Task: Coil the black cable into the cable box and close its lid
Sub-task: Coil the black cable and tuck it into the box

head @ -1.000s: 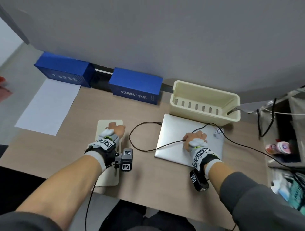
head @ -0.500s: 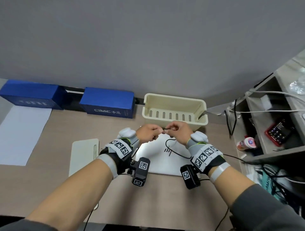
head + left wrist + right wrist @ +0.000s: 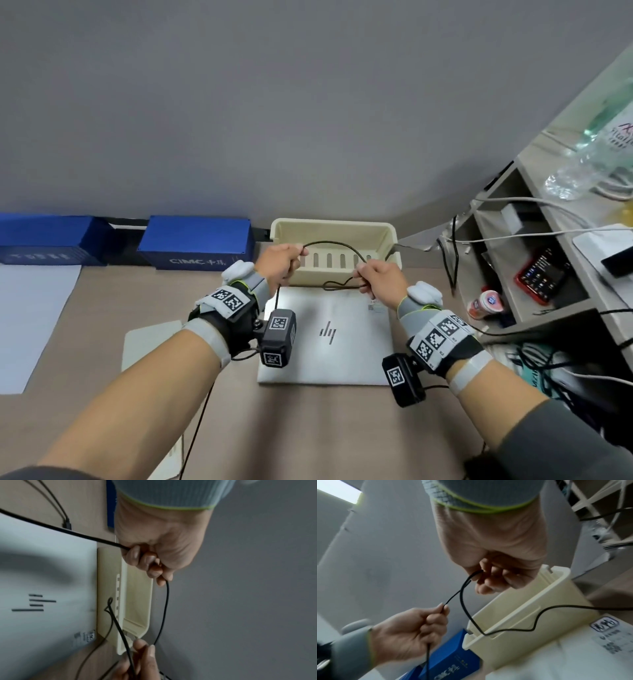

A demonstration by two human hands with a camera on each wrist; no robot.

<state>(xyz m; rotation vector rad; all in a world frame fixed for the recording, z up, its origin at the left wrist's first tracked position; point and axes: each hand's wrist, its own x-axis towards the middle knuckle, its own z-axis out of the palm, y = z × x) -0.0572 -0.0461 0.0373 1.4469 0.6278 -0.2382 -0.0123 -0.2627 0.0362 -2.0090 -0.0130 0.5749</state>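
— Coiling is judged to be in hand: the black cable (image 3: 330, 245) is pinched by the left hand (image 3: 281, 262) and the right hand (image 3: 378, 279), an arc being held between them at frame centre.

— And the cable box (image 3: 334, 253)?

— It is seen open just behind, with nothing coiled inside. More slack must be gathered, then lowered in; the lid (image 3: 152, 346) is left at lower left.

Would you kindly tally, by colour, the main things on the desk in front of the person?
Blue: 2, the near blue box and the far blue box.
Cream: 2, the cable box and its lid.
Silver: 1, the laptop.
Black: 1, the black cable, held by the left hand and the right hand.
White: 1, the paper sheet.
Total: 7.
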